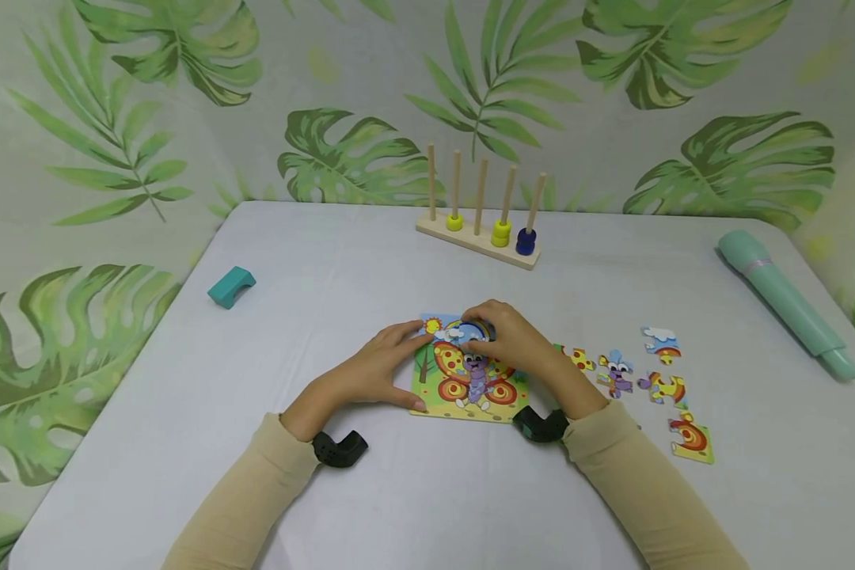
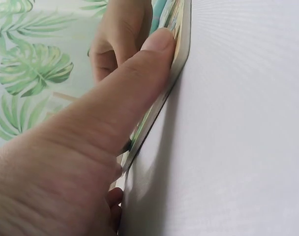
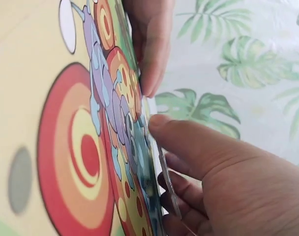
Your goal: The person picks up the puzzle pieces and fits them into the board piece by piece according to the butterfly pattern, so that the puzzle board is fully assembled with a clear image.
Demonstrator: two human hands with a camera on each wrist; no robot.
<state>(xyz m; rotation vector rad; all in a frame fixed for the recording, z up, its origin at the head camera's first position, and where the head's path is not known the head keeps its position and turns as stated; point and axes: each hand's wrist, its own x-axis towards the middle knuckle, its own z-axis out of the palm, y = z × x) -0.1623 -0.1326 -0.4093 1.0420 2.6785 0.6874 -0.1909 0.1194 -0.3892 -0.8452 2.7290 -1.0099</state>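
Observation:
A square puzzle board (image 1: 470, 400) with a butterfly picture lies on the table. My left hand (image 1: 374, 368) rests along its left side, fingers fairly straight; the thumb (image 2: 157, 49) touches the near left corner. Over the board's upper part, my right hand (image 1: 516, 340) pinches a thin puzzle piece (image 3: 171, 191) between thumb and fingers. In the right wrist view that piece appears edge-on at the picture's surface, so its print is hard to see. Fingers partly cover the rainbow and sky area.
Several loose puzzle pieces (image 1: 661, 345) lie right of the board, some partly behind the right arm. Behind stands a wooden peg rack (image 1: 470, 237) with yellow and dark blue beads. A teal block (image 1: 231, 286) sits far left, a mint-green umbrella-like object (image 1: 784, 297) far right.

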